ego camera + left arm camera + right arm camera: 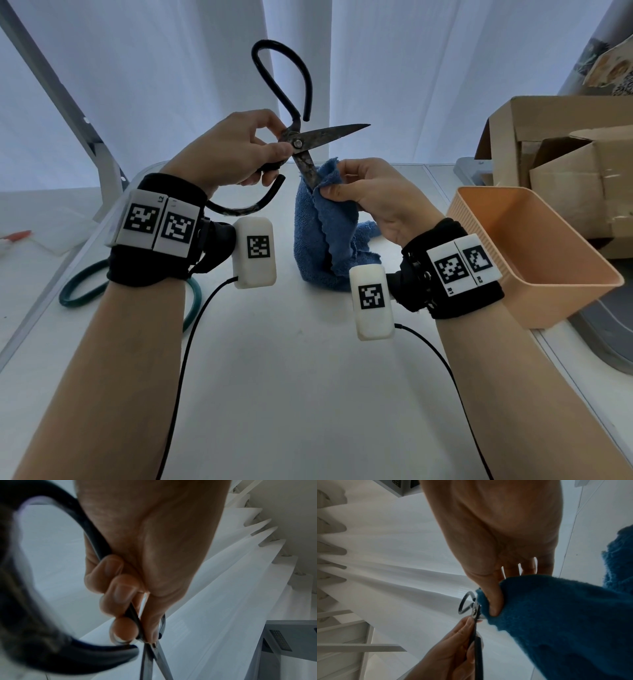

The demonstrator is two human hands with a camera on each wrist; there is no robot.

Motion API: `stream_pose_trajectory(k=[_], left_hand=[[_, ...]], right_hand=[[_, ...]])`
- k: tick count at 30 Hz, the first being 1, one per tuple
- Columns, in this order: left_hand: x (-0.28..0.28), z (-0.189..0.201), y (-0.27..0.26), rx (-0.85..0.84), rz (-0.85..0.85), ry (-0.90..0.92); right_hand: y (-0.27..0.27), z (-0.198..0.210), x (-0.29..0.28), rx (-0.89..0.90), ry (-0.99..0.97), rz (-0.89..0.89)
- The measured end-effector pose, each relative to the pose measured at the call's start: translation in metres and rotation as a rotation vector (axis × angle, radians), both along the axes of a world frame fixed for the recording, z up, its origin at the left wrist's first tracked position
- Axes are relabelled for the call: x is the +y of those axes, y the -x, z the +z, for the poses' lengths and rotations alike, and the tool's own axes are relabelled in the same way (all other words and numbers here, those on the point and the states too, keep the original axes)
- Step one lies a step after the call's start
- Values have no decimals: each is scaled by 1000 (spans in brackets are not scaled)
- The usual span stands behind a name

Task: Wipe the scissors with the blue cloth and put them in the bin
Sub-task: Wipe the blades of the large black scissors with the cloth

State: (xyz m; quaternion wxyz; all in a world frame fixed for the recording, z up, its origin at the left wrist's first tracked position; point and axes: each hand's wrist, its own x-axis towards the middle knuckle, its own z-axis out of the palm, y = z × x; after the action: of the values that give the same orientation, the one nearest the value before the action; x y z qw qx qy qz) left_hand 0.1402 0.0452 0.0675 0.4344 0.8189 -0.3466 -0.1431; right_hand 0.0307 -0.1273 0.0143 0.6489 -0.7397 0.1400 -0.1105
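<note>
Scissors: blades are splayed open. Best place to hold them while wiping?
Probably at the pivot, from the handle side, as the left hand pinches the scissors now. Both blades stay exposed, one inside the blue cloth that the right hand pinches.

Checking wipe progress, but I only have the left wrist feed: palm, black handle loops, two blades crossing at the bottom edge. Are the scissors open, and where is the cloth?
Observer: Open wide. In the head view the scissors have one blade pointing right and the other down into the blue cloth.
Operator: Who holds the cloth?
Observer: The right hand pinches it round the lower blade; the rest hangs to the table.
Operator: Left hand placement?
Observer: The left hand grips near the pivot screw, not through the loops.
Operator: Bin?
Observer: An orange bin stands beside the right wrist, nothing visible in it.
</note>
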Motion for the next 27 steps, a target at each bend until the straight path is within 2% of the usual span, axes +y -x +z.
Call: stream_pose_trajectory(k=[5, 17, 24, 27], left_hand=[[0, 1, 1, 6, -5, 1], [2, 1, 0, 2, 10, 10], [3, 3, 1, 7, 9, 17], [3, 3, 1, 7, 7, 17]], right_hand=[[-1, -1, 3, -11, -16, -11], [1, 2, 2, 0, -62, 124], [2, 2, 0, -14, -68, 56], [2, 3, 0, -11, -68, 94]])
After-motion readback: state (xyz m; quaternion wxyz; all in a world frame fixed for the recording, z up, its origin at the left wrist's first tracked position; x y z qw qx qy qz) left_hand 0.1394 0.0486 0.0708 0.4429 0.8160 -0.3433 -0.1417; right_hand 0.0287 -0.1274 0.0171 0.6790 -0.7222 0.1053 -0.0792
